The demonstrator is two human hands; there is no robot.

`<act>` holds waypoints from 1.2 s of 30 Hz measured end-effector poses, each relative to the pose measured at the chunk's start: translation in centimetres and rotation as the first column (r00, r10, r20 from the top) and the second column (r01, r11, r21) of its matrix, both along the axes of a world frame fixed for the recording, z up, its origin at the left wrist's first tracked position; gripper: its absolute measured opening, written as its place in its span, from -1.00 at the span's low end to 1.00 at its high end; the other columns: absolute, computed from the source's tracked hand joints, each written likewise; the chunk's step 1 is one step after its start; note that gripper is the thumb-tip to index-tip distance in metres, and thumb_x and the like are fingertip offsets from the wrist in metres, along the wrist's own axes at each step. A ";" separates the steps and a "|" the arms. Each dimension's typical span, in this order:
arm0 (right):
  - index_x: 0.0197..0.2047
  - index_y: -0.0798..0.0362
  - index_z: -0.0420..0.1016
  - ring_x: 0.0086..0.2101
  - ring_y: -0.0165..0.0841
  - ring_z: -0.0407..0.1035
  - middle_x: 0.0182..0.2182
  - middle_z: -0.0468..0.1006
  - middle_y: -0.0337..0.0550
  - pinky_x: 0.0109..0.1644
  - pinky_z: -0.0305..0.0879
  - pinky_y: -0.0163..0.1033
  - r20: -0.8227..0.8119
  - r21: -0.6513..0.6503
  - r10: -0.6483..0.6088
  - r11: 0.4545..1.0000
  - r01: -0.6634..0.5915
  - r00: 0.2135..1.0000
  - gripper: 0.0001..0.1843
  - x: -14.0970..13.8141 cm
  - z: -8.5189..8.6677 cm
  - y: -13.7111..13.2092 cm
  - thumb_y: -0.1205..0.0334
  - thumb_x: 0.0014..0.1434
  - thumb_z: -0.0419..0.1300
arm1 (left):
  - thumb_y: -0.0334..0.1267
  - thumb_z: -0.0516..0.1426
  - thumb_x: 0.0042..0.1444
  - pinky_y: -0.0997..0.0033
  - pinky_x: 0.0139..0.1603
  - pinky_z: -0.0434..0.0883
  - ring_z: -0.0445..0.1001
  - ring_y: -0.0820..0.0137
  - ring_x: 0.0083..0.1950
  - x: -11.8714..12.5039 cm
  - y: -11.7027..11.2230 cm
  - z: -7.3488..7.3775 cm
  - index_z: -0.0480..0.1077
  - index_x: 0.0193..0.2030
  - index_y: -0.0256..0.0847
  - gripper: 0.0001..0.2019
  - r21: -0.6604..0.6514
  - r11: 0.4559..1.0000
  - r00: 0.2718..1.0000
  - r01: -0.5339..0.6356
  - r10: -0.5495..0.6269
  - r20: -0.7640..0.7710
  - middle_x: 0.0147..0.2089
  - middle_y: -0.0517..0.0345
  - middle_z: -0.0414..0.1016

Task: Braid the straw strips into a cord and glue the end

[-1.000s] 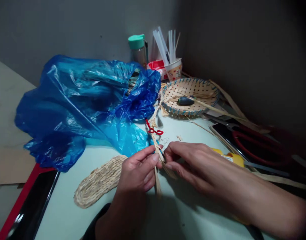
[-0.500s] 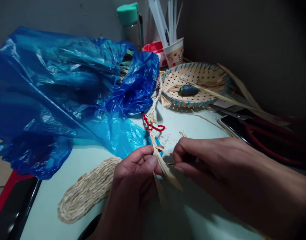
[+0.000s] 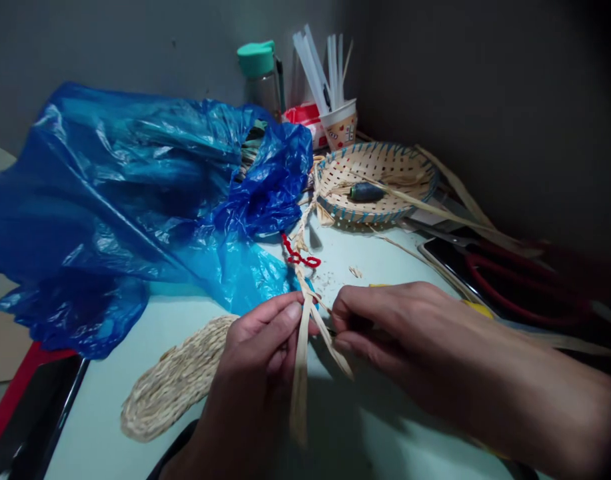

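My left hand pinches pale straw strips between thumb and forefinger. Facing it, my right hand pinches another strip of the same braid just to the right. The braided straw cord runs from my fingers back toward the basket, with a red tie knotted round it. Two loose strip ends hang down toward me between the hands. A flat oval woven straw piece lies on the pale green table just left of my left hand.
A large blue plastic bag fills the left. At the back stand a round woven basket holding a dark spool, a paper cup of sticks and a green-capped bottle. Red-handled scissors lie right.
A long strip now hangs straight down from my left fingers. My right hand has closed in toward the left one. The view has tilted up a little.
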State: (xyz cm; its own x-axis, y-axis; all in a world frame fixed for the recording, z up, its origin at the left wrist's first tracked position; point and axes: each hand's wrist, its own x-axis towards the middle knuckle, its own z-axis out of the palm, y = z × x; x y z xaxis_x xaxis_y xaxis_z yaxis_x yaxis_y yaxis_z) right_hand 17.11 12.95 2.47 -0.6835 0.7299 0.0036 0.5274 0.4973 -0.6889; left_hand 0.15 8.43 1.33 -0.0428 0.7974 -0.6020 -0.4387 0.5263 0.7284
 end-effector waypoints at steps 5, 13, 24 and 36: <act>-0.47 0.00 0.25 -0.63 -0.53 0.09 -0.62 0.32 -0.38 -0.57 -0.07 -0.37 -0.025 0.015 0.005 1.000 -0.005 1.000 -0.76 -0.1 0.1 -0.3 0.28 0.26 0.04 | -0.22 0.23 0.06 0.57 -0.49 0.30 0.26 0.56 -0.57 0.3 0.1 -0.3 0.49 -0.17 -0.27 -0.78 0.042 0.998 0.994 -0.044 0.039 0.104 -0.52 0.20 0.37; -0.44 0.00 0.24 -0.58 -0.50 0.14 -0.56 0.37 -0.34 -0.53 -0.08 -0.32 0.094 -0.006 0.031 1.000 -0.031 0.995 -0.74 -0.3 0.9 -0.1 0.20 0.30 0.00 | -0.27 0.25 0.03 0.66 -0.66 0.06 0.10 0.64 -0.65 0.3 0.2 -0.8 0.48 -0.23 -0.28 -0.83 0.048 0.998 0.992 -0.052 0.046 0.116 -0.61 0.33 0.19; -0.39 0.00 0.25 -0.56 -0.49 0.15 -0.54 0.35 -0.34 -0.50 -0.09 -0.31 0.066 0.030 0.064 0.997 -0.066 0.996 -0.79 0.2 0.5 -0.2 0.21 0.31 0.00 | -0.28 0.25 0.03 0.59 -0.70 -0.05 0.02 0.64 -0.70 0.0 0.3 -1.3 0.48 -0.23 -0.26 -0.84 0.073 0.997 0.995 0.007 -0.014 0.098 -0.65 0.34 0.20; -0.34 0.01 0.30 -0.44 -0.42 0.24 -0.47 0.40 -0.27 -0.41 0.03 -0.31 0.041 -0.045 0.088 0.995 -0.086 0.995 -0.81 0.6 0.9 -0.2 0.20 0.32 -0.01 | -0.26 0.22 0.09 0.61 -0.68 -0.16 -0.16 0.65 -0.65 -0.1 0.4 -1.0 0.37 -0.36 -0.26 -0.87 0.152 0.987 0.987 0.059 -0.080 0.137 -0.65 0.42 0.03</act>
State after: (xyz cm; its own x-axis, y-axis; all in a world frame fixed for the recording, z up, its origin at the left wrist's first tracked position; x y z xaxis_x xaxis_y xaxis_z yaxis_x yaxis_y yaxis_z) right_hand 17.71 12.74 3.38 -0.7435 0.6663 -0.0577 0.5131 0.5129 -0.6882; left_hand 0.03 8.87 0.33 0.0936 0.8755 -0.4740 -0.5093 0.4512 0.7328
